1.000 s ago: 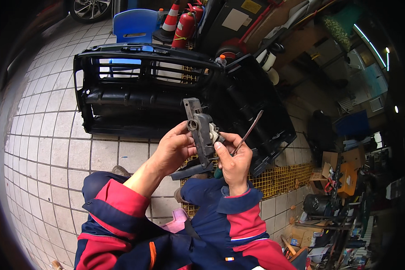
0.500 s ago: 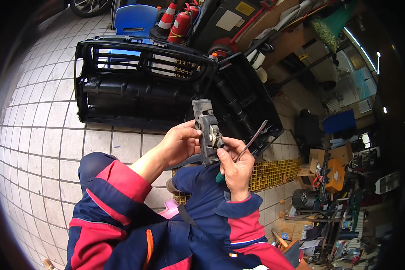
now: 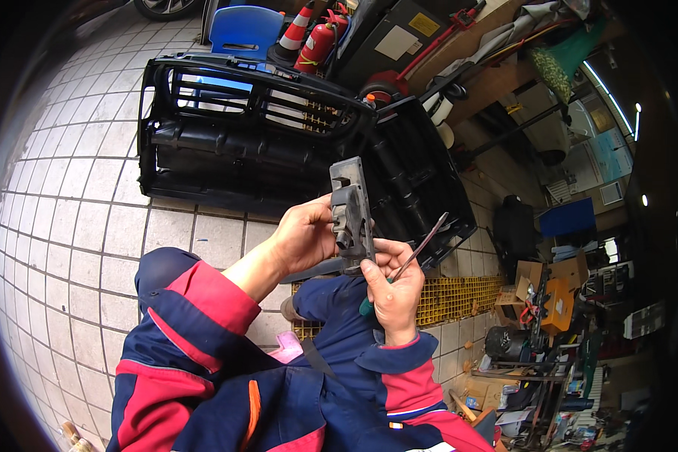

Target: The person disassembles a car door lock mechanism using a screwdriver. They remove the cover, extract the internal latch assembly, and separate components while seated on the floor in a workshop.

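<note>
Between my two hands I hold a dusty black plastic bracket-like part (image 3: pixel 349 211), long and narrow, tilted nearly upright. My left hand (image 3: pixel 306 233) grips its left side, with the fingers partly hidden behind it. My right hand (image 3: pixel 394 286) pinches its lower right edge with thumb and fingers. That same hand also keeps a screwdriver (image 3: pixel 427 241) in its grip; the metal shaft points up and right, and the green handle shows below the palm. Just beyond the hands stands a large black plastic frame (image 3: pixel 226 151) with slatted openings.
A second black panel (image 3: pixel 422 173) leans beside the frame. Behind stand a blue chair (image 3: pixel 242 32), a traffic cone (image 3: pixel 297 30) and a red fire extinguisher (image 3: pixel 318 47). Yellow floor grating (image 3: pixel 459 297) runs to the right, towards cardboard boxes (image 3: pixel 531 280) and a cluttered rack (image 3: pixel 531 369).
The black part has been turned about its long axis, so another side faces me. Both hands still hold it, and the screwdriver stays in my right hand. The view has shifted slightly.
</note>
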Tool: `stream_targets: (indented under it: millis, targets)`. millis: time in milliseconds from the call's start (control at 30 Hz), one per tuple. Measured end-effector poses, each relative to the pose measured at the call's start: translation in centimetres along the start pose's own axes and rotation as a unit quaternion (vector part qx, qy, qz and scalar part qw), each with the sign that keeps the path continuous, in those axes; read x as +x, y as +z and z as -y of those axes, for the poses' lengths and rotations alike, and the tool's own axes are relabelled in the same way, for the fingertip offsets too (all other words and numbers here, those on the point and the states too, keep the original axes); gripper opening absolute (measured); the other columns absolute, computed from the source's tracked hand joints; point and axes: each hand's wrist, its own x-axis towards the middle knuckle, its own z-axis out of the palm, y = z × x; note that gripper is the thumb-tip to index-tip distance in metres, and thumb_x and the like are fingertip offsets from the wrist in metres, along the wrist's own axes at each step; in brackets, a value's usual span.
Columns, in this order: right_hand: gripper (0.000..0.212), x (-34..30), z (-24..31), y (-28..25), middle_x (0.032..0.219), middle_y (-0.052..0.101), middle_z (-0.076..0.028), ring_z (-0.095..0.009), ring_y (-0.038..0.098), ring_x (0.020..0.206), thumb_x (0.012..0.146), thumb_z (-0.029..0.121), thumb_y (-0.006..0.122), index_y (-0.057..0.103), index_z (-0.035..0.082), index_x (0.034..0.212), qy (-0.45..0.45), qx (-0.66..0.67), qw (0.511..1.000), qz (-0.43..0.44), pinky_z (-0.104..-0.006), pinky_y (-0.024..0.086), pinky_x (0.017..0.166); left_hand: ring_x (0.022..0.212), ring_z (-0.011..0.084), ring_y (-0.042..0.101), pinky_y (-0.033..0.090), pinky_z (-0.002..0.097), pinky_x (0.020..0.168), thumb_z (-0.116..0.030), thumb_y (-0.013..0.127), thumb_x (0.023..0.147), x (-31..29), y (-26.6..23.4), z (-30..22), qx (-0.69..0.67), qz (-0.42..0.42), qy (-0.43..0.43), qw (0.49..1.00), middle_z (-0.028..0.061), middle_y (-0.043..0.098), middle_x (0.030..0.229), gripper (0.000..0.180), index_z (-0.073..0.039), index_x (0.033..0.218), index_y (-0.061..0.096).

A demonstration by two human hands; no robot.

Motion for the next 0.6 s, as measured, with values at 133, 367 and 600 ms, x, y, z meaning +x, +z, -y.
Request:
stream_targets:
  millis: [133, 367, 600]
  targets:
    - [0.038, -0.1, 0.2, 0.3, 0.098, 0.074, -0.007, -0.006, 0.066, 0.081, 0.092, -0.006, 0.078, 0.062, -0.004, 0.127, -0.042, -0.054, 0.998, -0.004, -0.0188, 0.050, 0.070, 0.118, 0.0322, 0.072, 0.060, 0.0463, 0.104, -0.012, 0.043, 0.100, 0.1, 0.2, 0.0, 0.018, -0.031, 0.002, 0.999, 0.0234, 0.069, 0.131, 0.057, 0.000, 0.156, 0.049]
    - [0.039, -0.2, -0.5, 0.1, 0.095, 0.072, -0.005, -0.004, 0.062, 0.077, 0.091, -0.005, 0.080, 0.063, -0.003, 0.125, -0.074, -0.075, 0.994, -0.003, -0.0185, 0.046, 0.069, 0.112, 0.0280, 0.074, 0.062, 0.0431, 0.100, -0.013, 0.045, 0.104, 0.2, 0.2, 0.0, 0.027, -0.037, -0.001, 0.999, 0.0182, 0.071, 0.127, 0.048, 0.000, 0.149, 0.056]
    - [0.036, 0.1, -1.1, -0.6, 0.094, 0.072, -0.006, -0.003, 0.053, 0.059, 0.097, 0.002, 0.076, 0.060, -0.004, 0.128, 0.018, 0.078, 0.997, -0.014, -0.0183, 0.043, 0.050, 0.115, 0.0280, 0.073, 0.059, 0.0470, 0.104, -0.011, 0.048, 0.101, 0.6, -0.6, 0.5, 0.011, -0.031, -0.003, 0.999, 0.0165, 0.069, 0.133, 0.057, -0.002, 0.158, 0.045]
